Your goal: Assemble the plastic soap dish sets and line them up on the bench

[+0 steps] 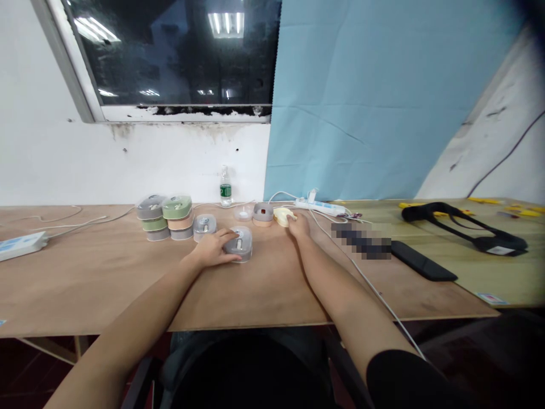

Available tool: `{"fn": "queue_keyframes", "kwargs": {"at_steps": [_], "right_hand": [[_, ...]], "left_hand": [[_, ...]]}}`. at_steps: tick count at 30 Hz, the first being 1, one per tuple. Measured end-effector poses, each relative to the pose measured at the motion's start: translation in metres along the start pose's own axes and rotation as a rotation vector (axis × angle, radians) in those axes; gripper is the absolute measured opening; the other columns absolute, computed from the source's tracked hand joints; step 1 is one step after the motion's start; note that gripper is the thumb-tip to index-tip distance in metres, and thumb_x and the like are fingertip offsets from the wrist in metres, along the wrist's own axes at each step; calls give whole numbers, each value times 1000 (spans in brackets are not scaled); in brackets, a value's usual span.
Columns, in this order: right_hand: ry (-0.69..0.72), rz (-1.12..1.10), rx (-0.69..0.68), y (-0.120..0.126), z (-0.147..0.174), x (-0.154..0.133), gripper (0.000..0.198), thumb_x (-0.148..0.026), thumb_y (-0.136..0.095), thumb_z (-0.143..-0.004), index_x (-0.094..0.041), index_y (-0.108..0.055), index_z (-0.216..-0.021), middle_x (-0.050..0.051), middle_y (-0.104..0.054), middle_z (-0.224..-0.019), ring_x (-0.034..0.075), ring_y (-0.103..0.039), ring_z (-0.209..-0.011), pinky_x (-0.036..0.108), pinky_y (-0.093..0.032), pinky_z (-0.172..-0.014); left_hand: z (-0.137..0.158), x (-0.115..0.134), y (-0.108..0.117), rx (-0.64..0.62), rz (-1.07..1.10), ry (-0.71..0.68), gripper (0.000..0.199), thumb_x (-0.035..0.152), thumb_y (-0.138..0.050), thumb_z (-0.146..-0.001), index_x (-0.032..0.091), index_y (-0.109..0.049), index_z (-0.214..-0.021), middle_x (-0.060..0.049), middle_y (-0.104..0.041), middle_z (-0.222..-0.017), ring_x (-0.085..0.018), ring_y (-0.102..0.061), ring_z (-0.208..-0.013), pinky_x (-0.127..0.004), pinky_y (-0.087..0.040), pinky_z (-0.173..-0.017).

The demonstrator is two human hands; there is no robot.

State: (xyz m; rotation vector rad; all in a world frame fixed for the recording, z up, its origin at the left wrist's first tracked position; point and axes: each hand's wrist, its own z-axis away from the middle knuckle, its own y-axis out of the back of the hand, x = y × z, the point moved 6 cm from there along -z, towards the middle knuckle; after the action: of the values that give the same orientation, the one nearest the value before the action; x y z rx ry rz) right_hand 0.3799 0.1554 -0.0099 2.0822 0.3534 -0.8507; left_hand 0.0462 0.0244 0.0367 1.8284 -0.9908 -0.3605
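Note:
My left hand [213, 249] is closed around the left side of a small grey box with a clear lid [242, 245], its thumb along the front edge. The box stands on the table. Farther right, my right hand [299, 226] grips a pale yellow piece [282, 216], perhaps a small round container; its exact kind is hard to make out. Just left of that piece is an open grey and peach box [263, 215] with a small dark red thing inside. A clear lid [243, 212] lies beside it. Another grey lidded box [205, 227] stands behind my left hand.
Two stacks hold grey, green and peach boxes: a left stack [155, 218] and a right stack [179, 217]. A water bottle [225, 190] stands by the wall. White power strips [321, 207] and cables lie on the table. At right are a black slab [421, 261] and a black strap frame [464, 224].

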Motion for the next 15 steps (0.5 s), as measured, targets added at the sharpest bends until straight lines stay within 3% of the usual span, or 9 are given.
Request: {"fn": "queue_keyframes", "kwargs": {"at_steps": [5, 8, 11, 15], "right_hand": [[201, -40, 343, 33, 12, -28, 37, -31, -43, -88, -11, -54, -118, 17, -56, -120, 27, -45, -117, 42, -32, -103], [457, -88, 397, 44, 29, -62, 37, -31, -39, -90, -13, -51, -121, 16, -53, -123, 26, -42, -120, 44, -29, -105], [706, -121, 226, 32, 57, -101, 38, -36, -41, -90, -16, -54, -120, 14, -54, -124, 27, -45, -119, 44, -31, -104], [1059, -161, -204, -7, 114, -150, 44, -50, -50, -87, -21, -57, -120, 11, -58, -122, 27, -51, -115, 41, -38, -101]], "left_hand": [[-1, -5, 1, -10, -3, 121, 57, 59, -46, -87, 23, -53, -131, -9, -49, -139, -26, -55, -116, -38, -45, -97], [0, -12, -5, -81, 17, 176, 60, 60, -42, -88, 25, -48, -136, -8, -42, -145, -27, -50, -124, -40, -40, -103], [1, -17, -10, -112, 40, 185, 62, 61, -39, -89, 24, -46, -138, -9, -42, -145, -28, -47, -127, -41, -37, -105], [2, -22, -9, -83, 21, 218, 70, 65, -43, -84, 21, -45, -139, -13, -39, -147, -30, -45, -128, -43, -37, -105]]}}
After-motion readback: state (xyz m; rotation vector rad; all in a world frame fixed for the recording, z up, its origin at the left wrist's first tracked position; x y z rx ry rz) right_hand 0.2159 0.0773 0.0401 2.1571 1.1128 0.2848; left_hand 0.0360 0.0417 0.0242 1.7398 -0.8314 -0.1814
